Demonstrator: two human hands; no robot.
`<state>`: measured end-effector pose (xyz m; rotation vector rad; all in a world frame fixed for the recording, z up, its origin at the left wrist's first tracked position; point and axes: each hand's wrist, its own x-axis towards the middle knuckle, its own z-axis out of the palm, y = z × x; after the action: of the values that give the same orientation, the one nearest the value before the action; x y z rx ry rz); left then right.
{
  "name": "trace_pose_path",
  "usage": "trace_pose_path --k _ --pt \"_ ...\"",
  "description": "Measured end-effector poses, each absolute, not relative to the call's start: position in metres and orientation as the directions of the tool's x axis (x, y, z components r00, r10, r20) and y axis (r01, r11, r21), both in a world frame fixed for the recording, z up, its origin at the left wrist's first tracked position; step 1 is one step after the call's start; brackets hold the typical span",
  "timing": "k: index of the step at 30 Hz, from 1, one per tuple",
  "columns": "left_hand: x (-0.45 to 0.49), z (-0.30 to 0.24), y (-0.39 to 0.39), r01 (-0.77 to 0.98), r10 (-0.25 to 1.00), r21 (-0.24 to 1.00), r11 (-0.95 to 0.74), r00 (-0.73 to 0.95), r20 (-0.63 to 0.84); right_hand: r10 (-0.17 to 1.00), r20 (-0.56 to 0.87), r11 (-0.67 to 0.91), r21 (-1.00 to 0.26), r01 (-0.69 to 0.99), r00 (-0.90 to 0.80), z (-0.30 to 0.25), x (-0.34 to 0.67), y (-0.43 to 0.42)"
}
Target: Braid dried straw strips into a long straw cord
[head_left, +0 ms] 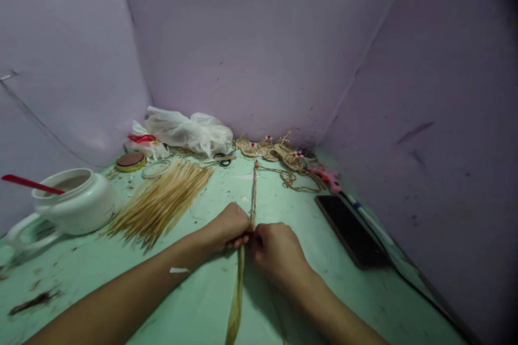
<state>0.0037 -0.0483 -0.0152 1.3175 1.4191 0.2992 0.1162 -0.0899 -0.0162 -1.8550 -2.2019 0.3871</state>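
A thin braided straw cord (254, 194) runs from the back of the table toward me, and both my hands meet at its near end. My left hand (232, 226) is closed on the cord, fingers curled under. Close against it, my right hand (277, 248) is closed too, pinching the strands at the same spot. Below the hands a loose, flat greenish-tan fibre strip (236, 302) hangs toward the front edge. The fingertips partly hide where the braid ends. More of the braided cord lies looped (289, 179) at the back right.
Left: a fanned bundle of straw strips (165, 202), a white mug (79, 207) with a red handle in it, and a round tin (130, 160). Behind: plastic bags (190, 132), scissors (223, 159), coiled straw pieces (283, 152). Right: a pink glue gun (329, 178), a phone (352, 232) and a cable.
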Motion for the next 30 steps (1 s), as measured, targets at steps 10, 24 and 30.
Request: trace_pose_path --k 10,24,30 --pt "-0.004 -0.017 -0.041 0.34 0.809 0.889 0.307 0.398 -0.432 0.983 -0.147 -0.047 -0.789 0.612 -0.114 -0.019 0.14 -0.069" --pt "-0.012 -0.018 -0.035 0.593 0.806 0.803 0.059 0.446 -0.388 0.901 -0.406 -0.373 -0.904 0.208 -0.15 -0.032 0.132 -0.061" --pt "-0.013 -0.009 -0.05 0.793 0.837 0.609 -0.022 0.348 -0.423 0.903 -0.402 -0.376 -0.91 0.175 -0.152 -0.033 0.127 -0.064"
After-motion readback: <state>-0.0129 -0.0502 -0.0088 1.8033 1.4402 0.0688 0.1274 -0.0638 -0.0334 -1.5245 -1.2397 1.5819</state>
